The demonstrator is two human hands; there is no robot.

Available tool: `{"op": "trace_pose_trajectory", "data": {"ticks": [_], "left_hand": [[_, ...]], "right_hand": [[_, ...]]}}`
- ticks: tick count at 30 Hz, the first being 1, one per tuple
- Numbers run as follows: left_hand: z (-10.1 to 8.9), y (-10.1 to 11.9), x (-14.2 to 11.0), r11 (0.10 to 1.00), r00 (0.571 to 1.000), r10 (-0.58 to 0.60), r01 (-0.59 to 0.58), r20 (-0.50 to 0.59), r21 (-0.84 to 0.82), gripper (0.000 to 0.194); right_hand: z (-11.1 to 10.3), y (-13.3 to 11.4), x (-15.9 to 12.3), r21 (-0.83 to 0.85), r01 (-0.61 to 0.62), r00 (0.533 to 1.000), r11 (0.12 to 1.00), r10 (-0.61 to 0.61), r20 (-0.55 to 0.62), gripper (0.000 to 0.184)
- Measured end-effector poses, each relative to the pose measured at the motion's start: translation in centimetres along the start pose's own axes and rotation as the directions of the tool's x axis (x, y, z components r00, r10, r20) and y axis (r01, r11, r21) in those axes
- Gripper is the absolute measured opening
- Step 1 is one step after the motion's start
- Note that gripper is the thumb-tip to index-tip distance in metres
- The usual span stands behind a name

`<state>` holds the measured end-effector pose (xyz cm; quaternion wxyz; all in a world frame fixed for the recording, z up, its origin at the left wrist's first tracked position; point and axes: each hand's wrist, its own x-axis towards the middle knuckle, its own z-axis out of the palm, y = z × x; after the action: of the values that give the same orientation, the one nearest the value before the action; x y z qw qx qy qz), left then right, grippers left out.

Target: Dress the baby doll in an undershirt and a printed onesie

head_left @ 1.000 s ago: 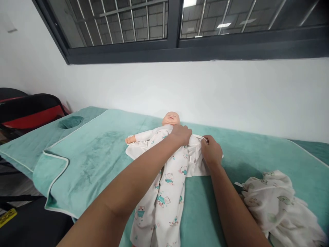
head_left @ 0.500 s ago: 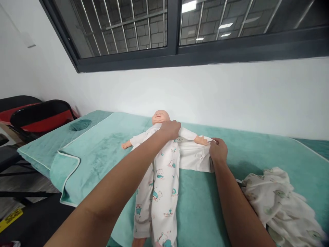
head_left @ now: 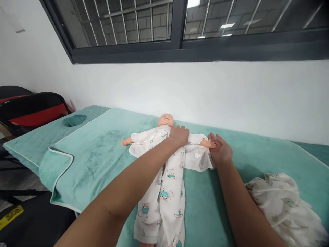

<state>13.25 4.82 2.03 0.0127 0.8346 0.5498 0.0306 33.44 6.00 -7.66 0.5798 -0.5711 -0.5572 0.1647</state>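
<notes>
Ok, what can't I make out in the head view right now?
Head view, all five:
Left hand: fingertips and any hold hidden by its own back.
Printed outfit: front partly hidden by the left forearm.
Doll: feet cut off by the bottom edge.
Crumpled cloth: cut off by the bottom edge.
Yellow label: print too blurred to read.

looks like a treatment or baby-care practice room: massage table [head_left: 43, 137] with face hole [head_left: 74, 120], baby doll [head_left: 166, 120], chairs [head_left: 38, 116], barred window [head_left: 177, 31].
</notes>
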Motion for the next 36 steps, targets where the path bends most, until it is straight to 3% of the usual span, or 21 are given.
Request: {"op": "trace_pose_trajectory", "data": {"ticks": [3, 5, 7, 9, 11, 13, 15, 17, 21, 25, 28, 31, 36], "left_hand": [[-0.5, -2.1, -3.0, 0.998, 0.995, 0.011, -0.017, -0.098, -0.057, 0.033], [-0.2, -3.9, -5.6, 0.99, 0.98, -0.006, -0.022, -0.197, -0.137, 0.034], [1.0, -5.8, -8.0, 0.93, 0.931, -0.082, -0.057, -0.356, -0.364, 0.032], [2.7, -7.3, -9.9, 0.793, 0.865, -0.248, -0.078, -0.437, -0.604, 0.033], [4.5, -8.5, -11.3, 0.61, 0.83, -0.418, -0.045, -0.37, -0.791, 0.04], [5.7, -9.5, -12.2, 0.442, 0.834, -0.496, 0.002, -0.242, -0.897, 0.047], [6.3, -10.3, -12.8, 0.345, 0.864, -0.481, 0.029, -0.15, -0.938, 0.052], [6.3, -11.0, -13.2, 0.31, 0.897, -0.43, 0.034, -0.108, -0.95, 0.056], [6.6, -11.7, -13.1, 0.313, 0.902, -0.413, 0.011, -0.125, -0.95, 0.056], [7.4, -11.4, -12.9, 0.482, 0.827, -0.449, -0.095, -0.339, -0.871, 0.02], [7.7, -11.1, -13.2, 0.541, 0.805, -0.457, -0.086, -0.379, -0.836, 0.017], [7.6, -10.9, -13.8, 0.542, 0.821, -0.467, -0.028, -0.328, -0.84, 0.023], [7.0, -11.2, -15.0, 0.527, 0.876, -0.419, 0.02, -0.239, -0.85, 0.019]], "right_hand": [[0.2, -0.8, -0.7, 0.126, -0.075, 0.986, 0.989, 0.092, -0.138, 0.032], [1.1, -2.1, -1.9, 0.093, -0.063, 0.983, 0.994, 0.078, -0.167, 0.035], [2.6, -3.7, -3.5, -0.028, 0.048, 0.997, 0.998, -0.049, -0.056, 0.036], [4.2, -5.3, -5.0, -0.096, 0.215, 0.964, 0.972, -0.196, 0.181, 0.036], [5.5, -6.3, -6.1, -0.06, 0.295, 0.896, 0.954, -0.254, 0.364, 0.036], [6.3, -6.7, -6.6, -0.018, 0.273, 0.865, 0.962, -0.238, 0.441, 0.037], [6.5, -6.7, -6.6, 0.003, 0.208, 0.867, 0.978, -0.186, 0.463, 0.037], [6.4, -6.6, -6.4, 0.022, 0.131, 0.87, 0.991, -0.126, 0.476, 0.034], [6.3, -7.0, -6.2, 0.054, 0.049, 0.886, 0.997, -0.069, 0.459, 0.029], [6.5, -7.9, -7.1, 0.058, 0.133, 0.934, 0.989, -0.145, 0.328, 0.029], [6.4, -8.5, -8.3, 0.091, 0.134, 0.958, 0.987, -0.152, 0.242, 0.029], [5.8, -8.6, -9.6, 0.112, -0.01, 0.958, 0.994, -0.023, 0.286, 0.031], [3.4, -8.9, -11.3, 0.08, -0.102, 0.884, 0.992, 0.054, 0.465, 0.037]]}}
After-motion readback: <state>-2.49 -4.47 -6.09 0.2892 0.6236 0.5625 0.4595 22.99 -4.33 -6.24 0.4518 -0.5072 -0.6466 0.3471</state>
